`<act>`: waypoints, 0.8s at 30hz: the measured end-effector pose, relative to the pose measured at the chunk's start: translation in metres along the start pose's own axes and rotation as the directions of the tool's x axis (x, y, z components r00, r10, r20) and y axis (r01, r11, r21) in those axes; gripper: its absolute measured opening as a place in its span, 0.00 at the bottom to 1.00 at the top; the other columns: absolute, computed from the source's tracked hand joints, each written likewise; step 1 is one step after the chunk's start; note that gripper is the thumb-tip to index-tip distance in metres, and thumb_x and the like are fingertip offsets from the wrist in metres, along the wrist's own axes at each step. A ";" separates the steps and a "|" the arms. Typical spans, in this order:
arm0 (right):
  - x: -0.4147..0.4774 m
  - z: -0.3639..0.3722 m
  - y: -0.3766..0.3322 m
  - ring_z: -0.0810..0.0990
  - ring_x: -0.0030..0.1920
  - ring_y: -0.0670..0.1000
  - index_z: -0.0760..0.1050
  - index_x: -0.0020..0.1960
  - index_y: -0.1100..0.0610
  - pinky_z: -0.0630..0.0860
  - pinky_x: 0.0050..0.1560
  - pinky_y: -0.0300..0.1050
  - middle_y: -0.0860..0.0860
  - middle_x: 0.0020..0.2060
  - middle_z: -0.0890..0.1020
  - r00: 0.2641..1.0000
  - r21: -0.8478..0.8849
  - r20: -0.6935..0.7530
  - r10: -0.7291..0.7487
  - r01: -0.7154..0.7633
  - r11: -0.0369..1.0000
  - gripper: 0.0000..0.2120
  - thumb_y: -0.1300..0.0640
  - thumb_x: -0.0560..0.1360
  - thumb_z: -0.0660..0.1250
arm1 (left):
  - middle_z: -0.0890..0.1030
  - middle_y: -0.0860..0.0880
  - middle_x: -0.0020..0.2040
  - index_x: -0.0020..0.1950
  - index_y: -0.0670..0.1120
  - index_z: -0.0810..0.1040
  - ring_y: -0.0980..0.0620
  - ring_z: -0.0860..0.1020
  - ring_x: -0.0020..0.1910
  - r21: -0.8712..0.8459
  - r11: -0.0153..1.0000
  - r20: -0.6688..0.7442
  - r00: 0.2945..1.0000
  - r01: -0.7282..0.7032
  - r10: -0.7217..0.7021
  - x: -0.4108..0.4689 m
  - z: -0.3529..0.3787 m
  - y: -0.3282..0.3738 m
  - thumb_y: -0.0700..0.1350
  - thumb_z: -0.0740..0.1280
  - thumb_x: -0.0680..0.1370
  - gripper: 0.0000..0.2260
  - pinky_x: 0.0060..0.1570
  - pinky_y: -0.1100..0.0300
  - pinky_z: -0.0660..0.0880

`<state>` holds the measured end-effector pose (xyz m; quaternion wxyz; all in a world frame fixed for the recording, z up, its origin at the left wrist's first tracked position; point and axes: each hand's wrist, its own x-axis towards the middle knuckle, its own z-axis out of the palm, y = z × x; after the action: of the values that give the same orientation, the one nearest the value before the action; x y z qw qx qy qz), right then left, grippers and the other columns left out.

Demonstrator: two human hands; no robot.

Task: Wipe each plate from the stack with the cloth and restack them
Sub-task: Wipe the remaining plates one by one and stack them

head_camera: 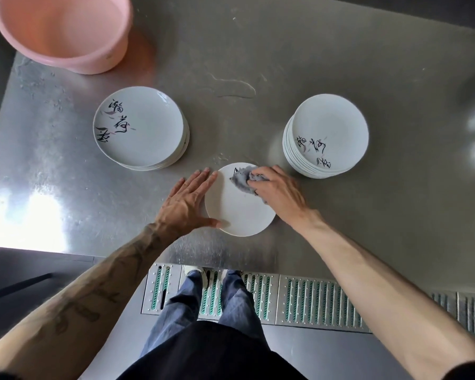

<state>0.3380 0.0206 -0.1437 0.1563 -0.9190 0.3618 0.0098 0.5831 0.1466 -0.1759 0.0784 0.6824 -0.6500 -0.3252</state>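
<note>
Single white plate (239,207) flat on steel counter (368,209) near front edge, between 2 plate stacks: left stack (140,127), taller right stack (327,135). Left hand (188,200) flat, fingers straight against plate's left rim. Right hand (279,192) grasps gray cloth (242,178) on plate's far side.

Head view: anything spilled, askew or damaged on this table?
A thin wet streak lies on the table beyond the plate being wiped, and droplets speckle its far left corner. No plate looks chipped or tipped.
</note>
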 end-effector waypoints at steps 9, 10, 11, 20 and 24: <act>-0.060 0.036 -0.098 0.76 0.58 0.52 0.81 0.65 0.53 0.76 0.62 0.47 0.48 0.66 0.77 0.935 0.360 0.035 0.353 -0.341 0.868 0.16 0.56 0.77 0.72 | 0.45 0.55 0.84 0.84 0.56 0.45 0.53 0.44 0.83 0.016 1.000 0.013 1.000 0.016 -0.016 -0.001 -0.004 0.006 0.72 0.74 0.64 0.58 0.81 0.48 0.42; -0.056 0.037 -0.106 0.76 0.58 0.53 0.82 0.64 0.53 0.76 0.61 0.47 0.48 0.65 0.78 0.938 0.385 0.032 0.346 -0.331 0.862 0.15 0.57 0.77 0.72 | 0.45 0.55 0.84 0.84 0.56 0.45 0.53 0.44 0.83 0.020 1.000 0.017 1.000 0.018 -0.018 -0.001 -0.005 0.007 0.71 0.75 0.64 0.58 0.81 0.48 0.43; -0.052 0.038 -0.111 0.76 0.58 0.53 0.83 0.63 0.53 0.77 0.60 0.48 0.47 0.64 0.78 0.944 0.398 0.024 0.330 -0.312 0.863 0.14 0.58 0.77 0.72 | 0.45 0.55 0.84 0.84 0.55 0.45 0.53 0.44 0.83 0.025 0.999 0.020 1.000 0.021 -0.022 -0.001 -0.005 0.008 0.70 0.76 0.65 0.59 0.82 0.48 0.43; -0.057 0.033 -0.102 0.75 0.58 0.52 0.82 0.63 0.52 0.79 0.58 0.47 0.46 0.64 0.77 0.910 0.317 0.016 0.415 -0.398 0.861 0.14 0.58 0.78 0.71 | 0.46 0.53 0.84 0.85 0.53 0.46 0.52 0.44 0.83 0.010 0.999 0.009 0.999 0.031 -0.032 -0.003 -0.005 0.012 0.71 0.74 0.64 0.59 0.81 0.48 0.41; -0.044 0.036 -0.113 0.74 0.58 0.51 0.83 0.63 0.53 0.78 0.59 0.47 0.46 0.63 0.78 0.955 0.389 0.043 0.293 -0.286 0.876 0.13 0.60 0.79 0.70 | 0.45 0.54 0.84 0.85 0.54 0.46 0.53 0.44 0.83 0.044 0.999 0.035 0.999 0.026 -0.028 -0.002 -0.008 0.011 0.73 0.72 0.63 0.59 0.82 0.48 0.43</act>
<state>0.3844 0.1380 -0.1401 0.3301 -0.8049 0.4909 -0.0472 0.5789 0.1439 -0.1634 0.0475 0.6868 -0.6489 -0.3241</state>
